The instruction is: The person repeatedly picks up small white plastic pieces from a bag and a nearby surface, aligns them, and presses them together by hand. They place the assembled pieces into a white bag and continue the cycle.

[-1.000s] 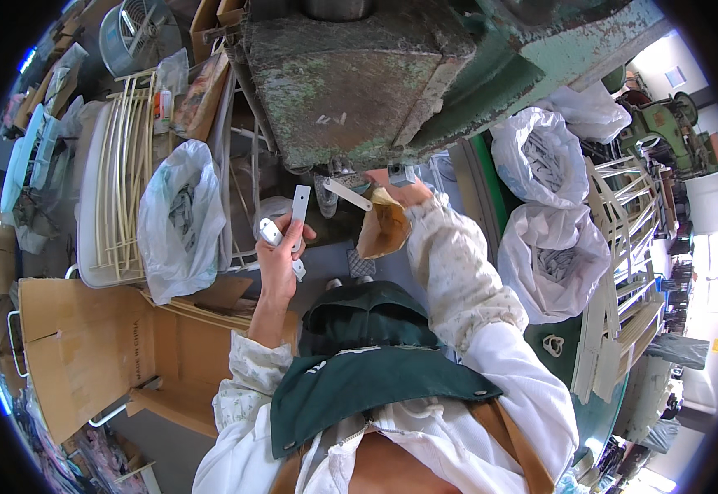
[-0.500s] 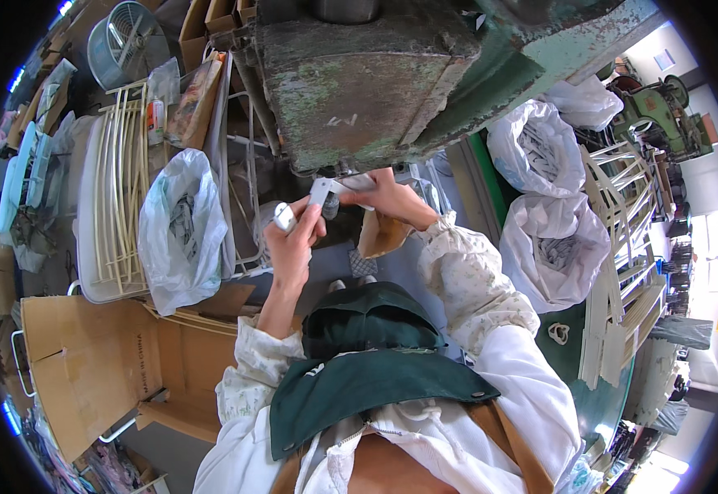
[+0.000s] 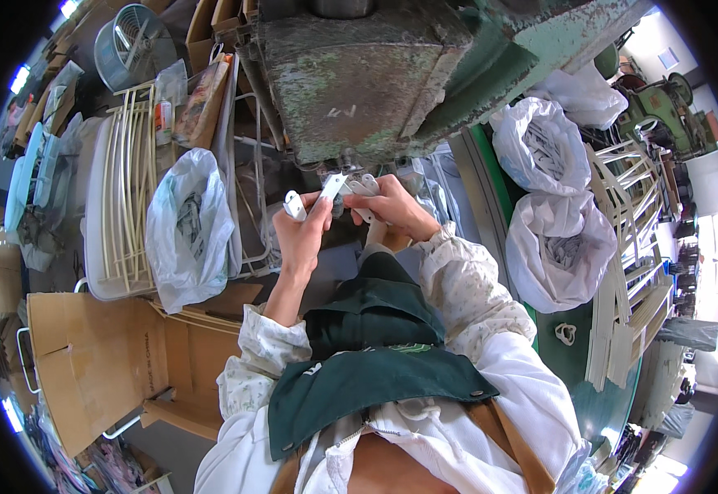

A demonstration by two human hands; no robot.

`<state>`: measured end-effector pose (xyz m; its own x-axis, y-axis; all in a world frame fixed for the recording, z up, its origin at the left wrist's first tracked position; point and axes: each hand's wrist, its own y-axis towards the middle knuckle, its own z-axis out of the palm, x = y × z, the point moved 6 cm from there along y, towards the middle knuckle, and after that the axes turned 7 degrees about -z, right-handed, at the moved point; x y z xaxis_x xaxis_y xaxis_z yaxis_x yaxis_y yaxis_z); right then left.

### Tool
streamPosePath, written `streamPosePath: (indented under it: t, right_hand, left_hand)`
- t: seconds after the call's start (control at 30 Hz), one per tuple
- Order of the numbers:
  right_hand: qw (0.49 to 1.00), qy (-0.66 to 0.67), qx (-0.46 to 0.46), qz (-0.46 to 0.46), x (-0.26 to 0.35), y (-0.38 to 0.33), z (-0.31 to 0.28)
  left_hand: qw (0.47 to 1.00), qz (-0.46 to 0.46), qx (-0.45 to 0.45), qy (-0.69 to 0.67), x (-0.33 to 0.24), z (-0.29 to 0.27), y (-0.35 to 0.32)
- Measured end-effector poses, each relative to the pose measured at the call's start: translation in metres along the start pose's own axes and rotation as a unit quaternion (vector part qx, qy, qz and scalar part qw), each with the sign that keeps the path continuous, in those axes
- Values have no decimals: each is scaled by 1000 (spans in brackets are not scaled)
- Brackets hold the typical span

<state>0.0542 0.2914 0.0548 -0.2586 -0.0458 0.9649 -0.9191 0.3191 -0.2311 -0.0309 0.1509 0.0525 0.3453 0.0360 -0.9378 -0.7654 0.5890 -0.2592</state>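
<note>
Head view: white part [image 3: 333, 186] between both hands.

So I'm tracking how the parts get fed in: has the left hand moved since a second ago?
Yes. The left hand with its small white piece has moved up and rightward toward the worn green machine, meeting the right hand beneath it.
</note>
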Motion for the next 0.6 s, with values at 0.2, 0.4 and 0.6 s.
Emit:
streamPosePath:
  t: [0.2,0.4,0.6]
  right_hand:
    - [1000,12,4,12,-3,0,0]
    - [996,42,-25,-75,4,-1,2]
    - [999,20,-22,-27,-3,-17,-8]
  left_hand:
    - [998,-7,-31,-55,0,4,2]
    - [996,-73,-35,-30,23,-3,6]
    - [996,-85,-23,-34,15,-17,1]
